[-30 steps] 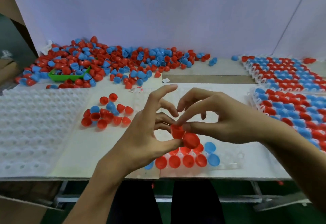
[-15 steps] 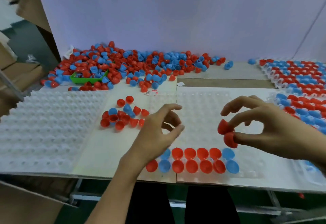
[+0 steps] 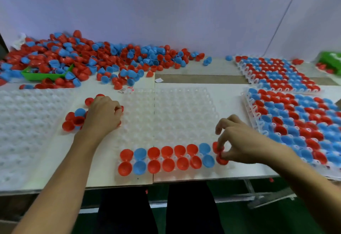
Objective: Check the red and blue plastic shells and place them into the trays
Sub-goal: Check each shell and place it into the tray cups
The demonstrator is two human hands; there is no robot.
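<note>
Surface [image 3: 114, 169]: white, spanning the frame.
Loose heap of red and blue shells [image 3: 96, 62]: upper left.
Clear tray [image 3: 177, 115]: centre; two filled rows along its lower edge.
Left hand [image 3: 102, 116]: half a second ago mid-frame, now reached left onto the small shell cluster [image 3: 73, 119], fingers curled over it; actual grip hidden.
Right hand [image 3: 239, 141]: has dropped to the rows' right end, fingers pinching two red shells [image 3: 219, 153] at the next pockets, so seating looks imminent.
</note>
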